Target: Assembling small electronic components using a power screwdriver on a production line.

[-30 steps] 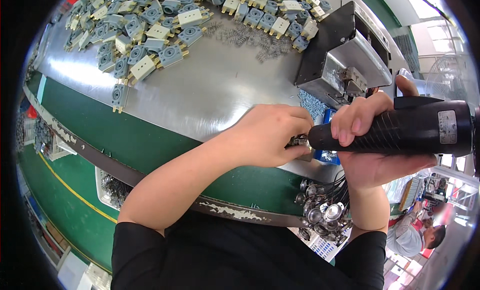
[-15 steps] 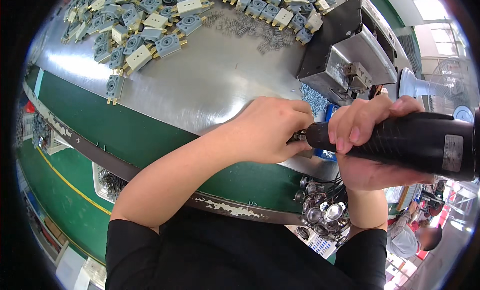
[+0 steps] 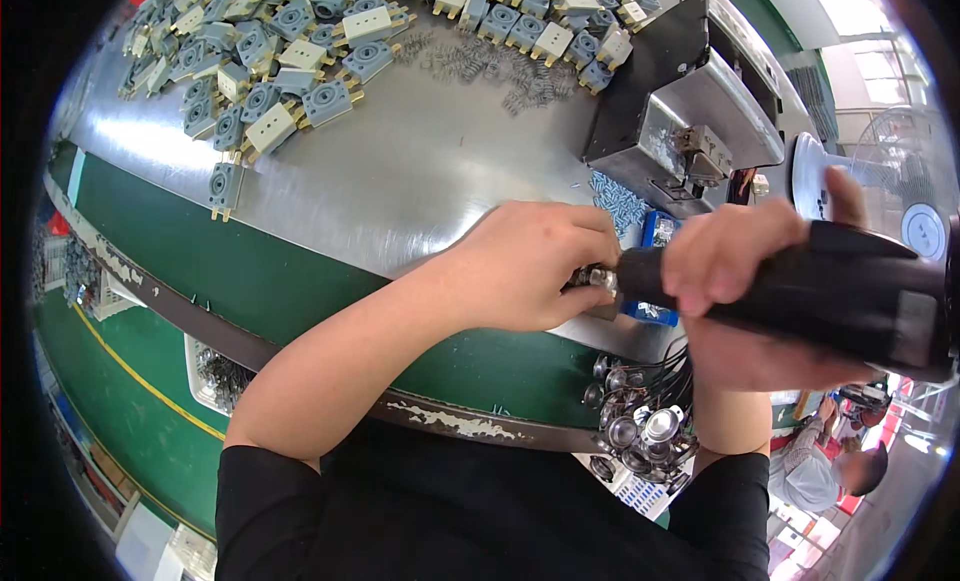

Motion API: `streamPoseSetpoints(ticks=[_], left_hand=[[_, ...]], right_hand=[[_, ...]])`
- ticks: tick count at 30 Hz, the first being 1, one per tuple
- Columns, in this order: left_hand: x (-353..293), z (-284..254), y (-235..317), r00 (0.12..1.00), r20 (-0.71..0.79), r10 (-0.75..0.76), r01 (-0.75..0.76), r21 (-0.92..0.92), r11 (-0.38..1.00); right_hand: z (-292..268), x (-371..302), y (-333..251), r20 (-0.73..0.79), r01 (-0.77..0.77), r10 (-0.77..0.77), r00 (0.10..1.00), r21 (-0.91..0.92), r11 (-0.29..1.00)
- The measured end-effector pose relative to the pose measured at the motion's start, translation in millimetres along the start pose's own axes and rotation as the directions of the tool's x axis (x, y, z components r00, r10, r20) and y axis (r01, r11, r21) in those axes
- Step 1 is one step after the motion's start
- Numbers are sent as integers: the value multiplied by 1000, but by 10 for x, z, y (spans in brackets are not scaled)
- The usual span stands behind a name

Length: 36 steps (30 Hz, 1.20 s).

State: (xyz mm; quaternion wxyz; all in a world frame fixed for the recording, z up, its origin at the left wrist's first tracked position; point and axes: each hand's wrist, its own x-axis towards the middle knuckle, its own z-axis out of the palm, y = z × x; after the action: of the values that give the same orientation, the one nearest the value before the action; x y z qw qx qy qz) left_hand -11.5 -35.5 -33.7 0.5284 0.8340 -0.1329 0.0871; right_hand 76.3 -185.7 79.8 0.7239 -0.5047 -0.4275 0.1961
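My right hand (image 3: 735, 266) grips a black handheld electric screwdriver (image 3: 840, 291); both are smeared by motion. Its dark nose (image 3: 640, 274) points left, right beside the fingertips of my left hand (image 3: 545, 266). Those fingers are closed on a small part with a shiny metal end (image 3: 600, 278). Most of that part is hidden by the fingers, so its kind does not show. Whether the screwdriver's bit touches it I cannot tell. Just beyond the screwdriver's nose lie a pile of small bluish screws (image 3: 617, 203) and a blue tray (image 3: 655, 311).
Grey and cream plug housings (image 3: 330, 99) with brass pins cover the back left, beside loose springs (image 3: 510, 66). A black metal fixture (image 3: 690, 111) stands at the back right. Wired metal cups (image 3: 640, 426) lie at the near edge. Another person (image 3: 815, 476) is off to the right.
The screwdriver's rear end has dipped a little, and the right hand is blurred. More of the shiny metal end now shows at my left fingertips. My left hand has barely moved.
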Motion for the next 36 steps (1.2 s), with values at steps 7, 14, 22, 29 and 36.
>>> streamPoseSetpoints(ticks=[7, 14, 22, 29, 36], left_hand=[[8, 15, 6, 985, -107, 136, -136, 9, 991], [-13, 131, 87, 905, -176, 388, -352, 202, 914], [-137, 127, 152, 947, -136, 290, -264, 185, 947], [-135, 198, 207, 901, -344, 265, -223, 158, 962], [-149, 229, 284, 839, -475, 265, -169, 234, 957]], right_hand=[[-381, 149, -93, -146, 41, -45, 988, -29, 999], [-439, 69, -224, -148, -68, -2, 989, -467, 882], [-447, -23, -717, 42, -123, 605, 795, -965, 230], [-372, -530, -283, 257, -2, 497, 829, -887, 461], [-398, -665, -71, 217, 93, 306, 927, -923, 373]])
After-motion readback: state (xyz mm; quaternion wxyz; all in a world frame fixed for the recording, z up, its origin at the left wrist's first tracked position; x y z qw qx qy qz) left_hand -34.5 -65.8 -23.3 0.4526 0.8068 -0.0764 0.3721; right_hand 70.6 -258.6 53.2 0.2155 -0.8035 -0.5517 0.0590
